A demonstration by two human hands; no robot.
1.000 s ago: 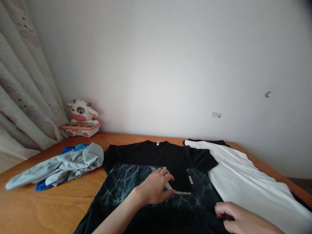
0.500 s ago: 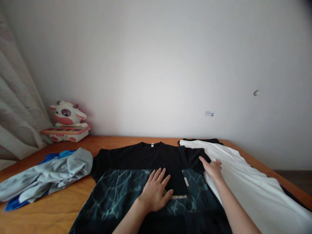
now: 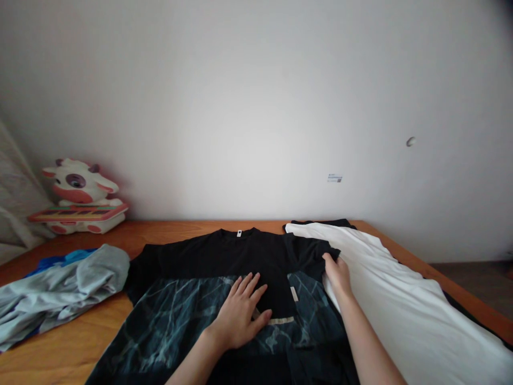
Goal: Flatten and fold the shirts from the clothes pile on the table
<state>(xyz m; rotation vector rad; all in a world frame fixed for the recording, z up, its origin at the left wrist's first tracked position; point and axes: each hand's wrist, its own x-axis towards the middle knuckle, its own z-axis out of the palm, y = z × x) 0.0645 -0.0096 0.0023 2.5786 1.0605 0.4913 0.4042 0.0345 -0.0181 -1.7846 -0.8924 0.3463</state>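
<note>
A black T-shirt (image 3: 256,254) with dark marbled panels lies spread on the wooden table, its collar toward the wall. My left hand (image 3: 241,315) rests flat on the shirt's middle, fingers spread, just left of a light strip on the chest. At the right sleeve, my right hand (image 3: 337,272) pinches the sleeve's edge between thumb and fingers. White clothing (image 3: 385,283) lies to the right, partly under that sleeve, with black fabric showing beneath it.
Crumpled grey clothing (image 3: 86,278) with blue fabric lies on the table (image 3: 76,347) at the left. A cow-shaped toy keyboard (image 3: 80,200) stands at the back left, near a curtain (image 3: 16,192). A plain wall (image 3: 240,117) rises behind the table.
My right hand has closed on the sleeve's edge; its fingers were more spread before. My left hand stays on the shirt. The whole view has shifted, so things appear further left.
</note>
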